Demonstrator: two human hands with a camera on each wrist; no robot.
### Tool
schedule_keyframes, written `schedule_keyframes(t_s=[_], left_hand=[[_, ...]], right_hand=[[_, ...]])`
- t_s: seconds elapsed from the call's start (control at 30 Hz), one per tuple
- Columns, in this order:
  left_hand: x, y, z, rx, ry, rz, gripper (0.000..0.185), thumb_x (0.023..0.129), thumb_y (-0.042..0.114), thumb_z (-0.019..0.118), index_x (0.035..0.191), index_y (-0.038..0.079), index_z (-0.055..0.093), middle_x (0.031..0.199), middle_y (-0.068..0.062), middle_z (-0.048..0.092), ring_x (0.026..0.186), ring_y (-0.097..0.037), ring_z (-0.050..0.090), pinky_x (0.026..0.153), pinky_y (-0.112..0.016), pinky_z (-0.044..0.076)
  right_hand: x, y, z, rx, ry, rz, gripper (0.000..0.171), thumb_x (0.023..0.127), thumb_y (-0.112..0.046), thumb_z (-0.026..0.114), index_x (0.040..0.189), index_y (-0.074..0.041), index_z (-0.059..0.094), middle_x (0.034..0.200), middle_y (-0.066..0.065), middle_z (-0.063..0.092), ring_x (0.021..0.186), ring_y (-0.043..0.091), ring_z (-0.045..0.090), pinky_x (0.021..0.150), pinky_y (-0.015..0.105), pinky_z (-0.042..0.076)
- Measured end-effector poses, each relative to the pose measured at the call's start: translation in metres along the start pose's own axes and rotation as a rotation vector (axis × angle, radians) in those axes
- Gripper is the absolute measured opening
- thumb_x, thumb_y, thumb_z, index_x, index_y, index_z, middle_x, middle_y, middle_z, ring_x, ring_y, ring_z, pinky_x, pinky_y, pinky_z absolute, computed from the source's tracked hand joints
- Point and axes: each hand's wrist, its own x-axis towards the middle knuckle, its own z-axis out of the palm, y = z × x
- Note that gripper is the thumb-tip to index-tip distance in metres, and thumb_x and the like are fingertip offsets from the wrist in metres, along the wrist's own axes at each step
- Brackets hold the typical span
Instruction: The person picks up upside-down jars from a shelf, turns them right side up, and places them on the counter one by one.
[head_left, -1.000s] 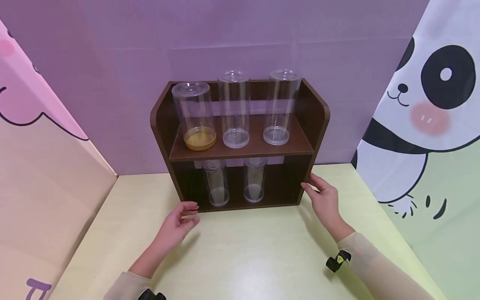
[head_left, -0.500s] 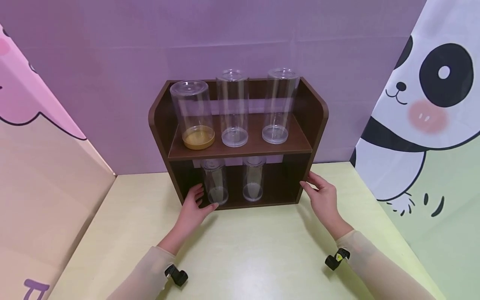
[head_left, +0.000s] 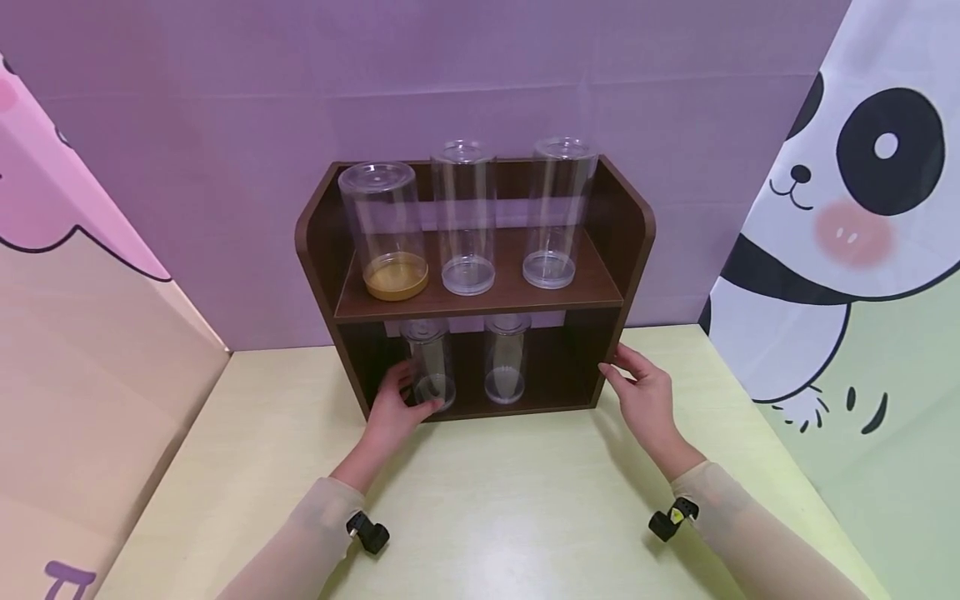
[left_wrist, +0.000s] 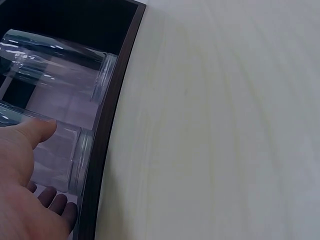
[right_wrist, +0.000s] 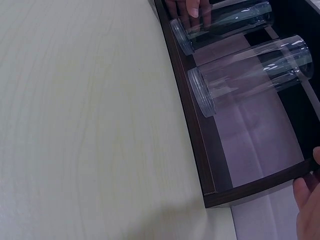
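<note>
My left hand (head_left: 396, 410) hides the base of the lower-left jar (head_left: 429, 364), while the upper shelf board (head_left: 480, 298) cuts off both lower jars' tops. In the right wrist view, the frame edge crops my right hand (right_wrist: 310, 205) to a few fingertips.

Left hand reaches into the lower shelf

The left hand (head_left: 395, 410) has moved from the bench (head_left: 495, 500) into the rack (head_left: 633, 250), fingers now closing round the left clear jar (head_left: 431, 367).

Lower shelf bay (head_left: 555, 367) – open space right of two clear jars (head_left: 506, 358), upper board (head_left: 480, 304) close overhead, bare tabletop (head_left: 510, 500) in front.
</note>
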Motion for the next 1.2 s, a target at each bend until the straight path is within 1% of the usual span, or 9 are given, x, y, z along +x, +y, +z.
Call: schedule_keyframes(t_s=[0.1, 0.13, 0.37, 0.47, 0.73, 0.9, 1.0, 1.1, 1.2], left_hand=[[0.001, -0.002, 0.002, 0.024, 0.006, -0.004, 0.082, 0.094, 0.008, 0.089, 0.159, -0.002, 0.041, 0.163, -0.026, 0.048, 0.152, -0.045, 0.046, 0.128, -0.057, 0.039], [0.001, -0.002, 0.002, 0.030, 0.009, -0.008, 0.081, 0.094, 0.009, 0.089, 0.159, -0.002, 0.041, 0.162, -0.026, 0.049, 0.152, -0.045, 0.047, 0.128, -0.057, 0.039], [0.000, -0.003, 0.002, 0.052, 0.002, -0.024, 0.076, 0.094, 0.013, 0.090, 0.156, 0.001, 0.047, 0.158, -0.021, 0.055, 0.149, -0.042, 0.053, 0.122, -0.054, 0.048], [-0.003, -0.002, 0.001, 0.056, -0.011, -0.012, 0.075, 0.092, 0.013, 0.092, 0.153, 0.002, 0.050, 0.155, -0.019, 0.057, 0.147, -0.041, 0.055, 0.120, -0.051, 0.050], [-0.018, 0.006, -0.003, 0.088, -0.106, 0.059, 0.068, 0.089, 0.009, 0.094, 0.144, 0.002, 0.056, 0.142, -0.017, 0.062, 0.136, -0.038, 0.062, 0.117, -0.050, 0.053], [-0.031, 0.013, -0.006, 0.100, -0.174, 0.076, 0.068, 0.087, 0.010, 0.096, 0.143, 0.005, 0.058, 0.138, -0.013, 0.065, 0.132, -0.036, 0.065, 0.114, -0.050, 0.056], [-0.041, 0.017, -0.006, 0.112, -0.216, 0.113, 0.066, 0.086, 0.011, 0.097, 0.140, 0.005, 0.059, 0.134, -0.012, 0.066, 0.128, -0.034, 0.066, 0.114, -0.050, 0.056], [-0.050, 0.017, -0.005, 0.093, -0.262, 0.158, 0.062, 0.085, 0.010, 0.098, 0.133, 0.004, 0.059, 0.132, -0.010, 0.066, 0.124, -0.030, 0.065, 0.115, -0.050, 0.055], [-0.056, 0.016, -0.003, 0.066, -0.297, 0.188, 0.059, 0.084, 0.008, 0.097, 0.129, 0.005, 0.060, 0.132, -0.009, 0.064, 0.120, -0.028, 0.064, 0.115, -0.049, 0.055]], right_hand=[[0.000, 0.001, -0.001, -0.006, -0.003, 0.007, 0.037, 0.104, -0.008, 0.078, 0.142, -0.006, 0.075, 0.131, 0.017, 0.078, 0.123, 0.032, 0.073, 0.090, 0.009, 0.056], [0.000, 0.001, -0.001, -0.005, -0.003, 0.005, 0.037, 0.104, -0.008, 0.078, 0.141, -0.006, 0.075, 0.130, 0.017, 0.078, 0.122, 0.031, 0.074, 0.090, 0.009, 0.056], [0.000, 0.003, 0.001, 0.008, 0.011, -0.022, 0.035, 0.102, -0.005, 0.079, 0.138, -0.005, 0.077, 0.125, 0.018, 0.080, 0.108, 0.002, 0.073, 0.089, 0.011, 0.057], [0.000, 0.003, 0.001, 0.004, 0.013, -0.022, 0.035, 0.102, -0.004, 0.079, 0.137, -0.003, 0.077, 0.125, 0.019, 0.080, 0.105, -0.004, 0.071, 0.088, 0.011, 0.057], [-0.001, 0.001, 0.002, -0.012, 0.014, -0.020, 0.034, 0.103, -0.004, 0.078, 0.136, -0.003, 0.077, 0.124, 0.019, 0.080, 0.105, -0.003, 0.071, 0.088, 0.011, 0.056], [-0.002, -0.001, 0.001, -0.018, 0.011, -0.020, 0.034, 0.103, -0.005, 0.079, 0.137, -0.004, 0.077, 0.125, 0.017, 0.080, 0.112, 0.012, 0.074, 0.090, 0.010, 0.056], [-0.002, -0.003, 0.001, -0.020, 0.008, -0.018, 0.035, 0.103, -0.006, 0.079, 0.138, -0.005, 0.077, 0.125, 0.016, 0.080, 0.114, 0.020, 0.075, 0.090, 0.010, 0.056], [-0.001, -0.003, 0.001, -0.017, 0.007, -0.016, 0.035, 0.103, -0.006, 0.079, 0.138, -0.005, 0.077, 0.126, 0.017, 0.080, 0.115, 0.018, 0.075, 0.091, 0.011, 0.056], [-0.001, -0.003, 0.000, -0.026, 0.008, -0.017, 0.037, 0.104, -0.008, 0.079, 0.140, -0.005, 0.076, 0.127, 0.017, 0.079, 0.114, 0.010, 0.073, 0.092, 0.011, 0.056]])
